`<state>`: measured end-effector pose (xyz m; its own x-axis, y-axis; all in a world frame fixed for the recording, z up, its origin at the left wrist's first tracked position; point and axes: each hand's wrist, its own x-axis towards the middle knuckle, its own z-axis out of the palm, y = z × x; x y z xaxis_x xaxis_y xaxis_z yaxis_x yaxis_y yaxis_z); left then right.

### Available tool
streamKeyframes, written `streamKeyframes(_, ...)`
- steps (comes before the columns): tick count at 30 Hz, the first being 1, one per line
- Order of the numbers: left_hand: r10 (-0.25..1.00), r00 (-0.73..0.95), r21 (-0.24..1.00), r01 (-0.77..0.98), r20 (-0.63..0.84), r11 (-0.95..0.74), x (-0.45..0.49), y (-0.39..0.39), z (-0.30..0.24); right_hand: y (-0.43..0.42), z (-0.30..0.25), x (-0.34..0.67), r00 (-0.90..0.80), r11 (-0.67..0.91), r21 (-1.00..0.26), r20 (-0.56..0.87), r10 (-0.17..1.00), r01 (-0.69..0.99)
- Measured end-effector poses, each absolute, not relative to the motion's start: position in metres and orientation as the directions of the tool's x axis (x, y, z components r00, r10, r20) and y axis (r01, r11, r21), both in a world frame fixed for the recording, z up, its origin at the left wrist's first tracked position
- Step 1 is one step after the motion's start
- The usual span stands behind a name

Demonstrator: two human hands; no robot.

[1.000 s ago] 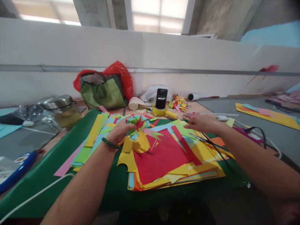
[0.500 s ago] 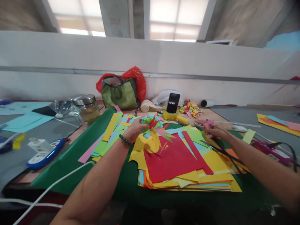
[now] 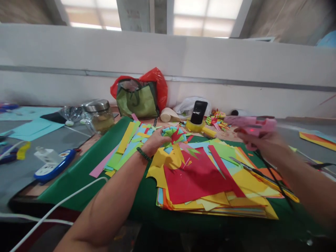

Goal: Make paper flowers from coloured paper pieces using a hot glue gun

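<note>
My left hand (image 3: pixel 155 140), with a green bead bracelet at the wrist, is closed on a paper flower (image 3: pixel 173 134) of blue, green and red folded pieces. Yellow, pink and green paper pieces hang below the flower, over a red sheet (image 3: pixel 196 178). To the right, my right hand (image 3: pixel 265 141) grips a pink glue gun (image 3: pixel 254 126), held up above the table with its nozzle pointing left. A small red light glows on its side. Its dark cord runs down past scissors (image 3: pixel 252 168) lying on the yellow paper stack (image 3: pixel 231 206).
Paper strips (image 3: pixel 128 147) lie on the green sheet (image 3: pixel 86 168) at left. Behind stand a glass jar (image 3: pixel 98 117), a green bag (image 3: pixel 138 99), and a phone (image 3: pixel 198 112) by yellow tape (image 3: pixel 194 126). A blue-white power strip (image 3: pixel 55 166) and white cable (image 3: pixel 68 203) are at left.
My right hand has lifted the glue gun from low over the table's right side, bringing it up and nearer. My left hand still holds the flower; the view has shifted slightly.
</note>
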<state>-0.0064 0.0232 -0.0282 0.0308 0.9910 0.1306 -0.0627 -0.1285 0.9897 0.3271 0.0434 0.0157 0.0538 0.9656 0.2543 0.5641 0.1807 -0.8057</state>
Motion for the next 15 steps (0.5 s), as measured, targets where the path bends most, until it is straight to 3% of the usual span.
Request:
streamKeyframes(3, 0.989, 0.057, 0.989, -0.052, 0.138, -0.135, -0.003, 0.020, -0.025, 0.008, 0.016, 0.286, -0.327, 0.474, -0.775, 0.358, 0.875, 0.418)
streamKeyframes(5, 0.987, 0.068, 0.989, -0.039, 0.143, -0.141, -0.002, 0.018, -0.024, -0.005, 0.013, 0.266, -0.505, 0.558, -0.743, 0.344, 0.792, 0.369)
streamKeyframes(10, 0.988, 0.058, 0.990, 0.005, 0.141, -0.142, -0.002, 0.020, -0.027, -0.014, -0.002, 0.251, -0.484, 0.494, -0.576, 0.186, 0.855, 0.651)
streamKeyframes(15, 0.985, 0.086, 0.988, 0.021, 0.152, -0.155, -0.001, 0.020, -0.027, -0.013, -0.003, 0.248, -0.574, 0.628, -0.383, 0.259, 0.777, 0.677)
